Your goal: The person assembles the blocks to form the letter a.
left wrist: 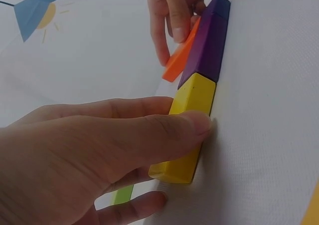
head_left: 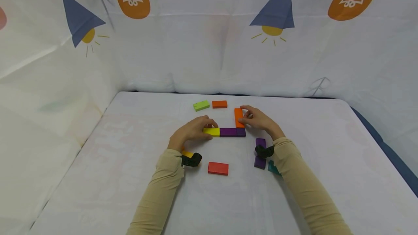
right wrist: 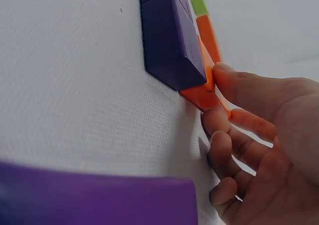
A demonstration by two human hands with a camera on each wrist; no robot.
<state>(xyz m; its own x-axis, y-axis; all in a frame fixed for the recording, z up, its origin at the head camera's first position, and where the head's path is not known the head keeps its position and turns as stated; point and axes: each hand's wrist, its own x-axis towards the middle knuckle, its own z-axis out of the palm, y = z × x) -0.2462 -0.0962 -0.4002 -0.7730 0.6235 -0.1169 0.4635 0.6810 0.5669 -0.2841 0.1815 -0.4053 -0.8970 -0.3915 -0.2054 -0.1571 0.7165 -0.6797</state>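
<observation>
A yellow block (head_left: 212, 132), a purple block (head_left: 228, 132) and a dark purple block (head_left: 241, 132) lie end to end in a row. My left hand (head_left: 193, 130) holds the yellow block, the thumb on its near side and fingers behind, as the left wrist view shows (left wrist: 114, 140). At the row's right end an orange block (head_left: 238, 118) extends away from me, its near end at the dark purple block. My right hand (head_left: 259, 119) holds this orange block between thumb and fingers (right wrist: 239, 115).
Behind the row lie a lime green block (head_left: 201, 105) and another orange block (head_left: 220, 104). Nearer are a red block (head_left: 218, 168), purple blocks (head_left: 260, 162) and a teal block (head_left: 273, 168) partly under the right sleeve. Another yellow block (head_left: 187, 153) is partly hidden by the left wrist.
</observation>
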